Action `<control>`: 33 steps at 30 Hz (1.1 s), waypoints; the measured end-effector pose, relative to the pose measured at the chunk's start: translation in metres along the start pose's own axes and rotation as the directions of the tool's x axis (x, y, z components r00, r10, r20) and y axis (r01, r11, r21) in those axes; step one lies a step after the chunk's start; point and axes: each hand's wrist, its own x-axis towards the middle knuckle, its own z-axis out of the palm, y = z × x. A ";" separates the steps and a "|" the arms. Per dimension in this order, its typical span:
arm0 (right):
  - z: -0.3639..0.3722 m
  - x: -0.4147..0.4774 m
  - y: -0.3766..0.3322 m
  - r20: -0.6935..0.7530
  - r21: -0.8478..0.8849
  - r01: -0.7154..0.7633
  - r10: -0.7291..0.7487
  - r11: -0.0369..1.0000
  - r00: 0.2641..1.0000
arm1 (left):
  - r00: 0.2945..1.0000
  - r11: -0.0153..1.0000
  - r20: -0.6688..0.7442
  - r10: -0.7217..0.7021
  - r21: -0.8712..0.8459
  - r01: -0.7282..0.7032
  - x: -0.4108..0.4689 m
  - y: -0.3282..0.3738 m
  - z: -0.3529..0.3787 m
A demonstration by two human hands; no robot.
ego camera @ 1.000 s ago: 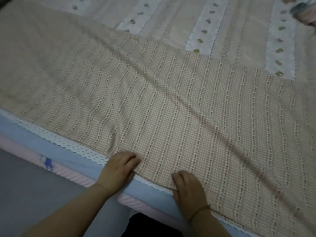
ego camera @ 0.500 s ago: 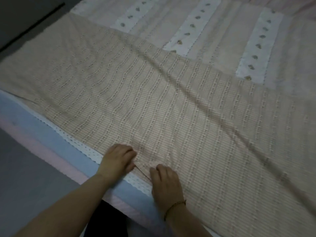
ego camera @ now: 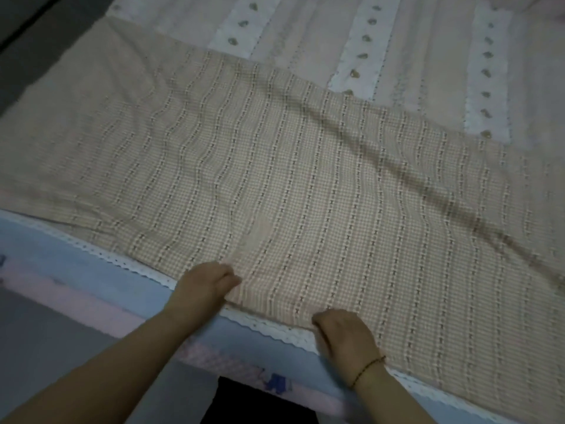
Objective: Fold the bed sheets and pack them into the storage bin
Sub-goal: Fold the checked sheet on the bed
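The checked beige sheet [ego camera: 305, 179] lies spread flat across the bed, reaching from the fingers out to the far side and off to both sides. The left hand [ego camera: 201, 286] and the right hand [ego camera: 345, 335] sit on its near hem, a short stretch of hem between them. The left fingers [ego camera: 227, 275] are curled onto the cloth and grip the hem. The right hand lies knuckles up with its fingers tucked down, pinching the same edge.

Under the fingers the hem lies on a white lace trim [ego camera: 263, 325] that follows the bed's near edge. Left of the left hand the hem runs on just inside this trim. Beyond the fingers a long dark crease [ego camera: 397, 166] crosses the sheet on a slant, from the far middle to the right side. The sheet's far edge also runs slantwise, and past it shows a pale bed cover [ego camera: 305, 41] with white strips [ego camera: 363, 56] carrying small heart-like shapes.

Below the trim, nearer than the fingers, come a blue band [ego camera: 91, 276] and a pink band [ego camera: 76, 301] on the bed's side, then grey floor [ego camera: 46, 347] to the left. A small blue mark [ego camera: 276, 382] on the pink band is too blurred to read. The right wrist wears a thin beaded bracelet [ego camera: 367, 367].
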 end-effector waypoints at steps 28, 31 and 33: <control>-0.146 0.197 0.413 -0.157 -0.240 -0.533 0.509 0.811 0.846 | 0.907 0.903 0.077 -0.414 0.161 0.398 0.239 0.077 0.159; -0.158 0.207 0.432 -0.385 -0.219 -0.455 0.352 0.863 0.853 | 0.909 0.903 0.066 -0.411 0.167 0.396 0.238 0.077 0.161; -0.156 0.216 0.447 -0.408 -0.259 -0.412 0.288 0.873 0.866 | 0.913 0.905 0.054 -0.404 0.167 0.391 0.237 0.074 0.164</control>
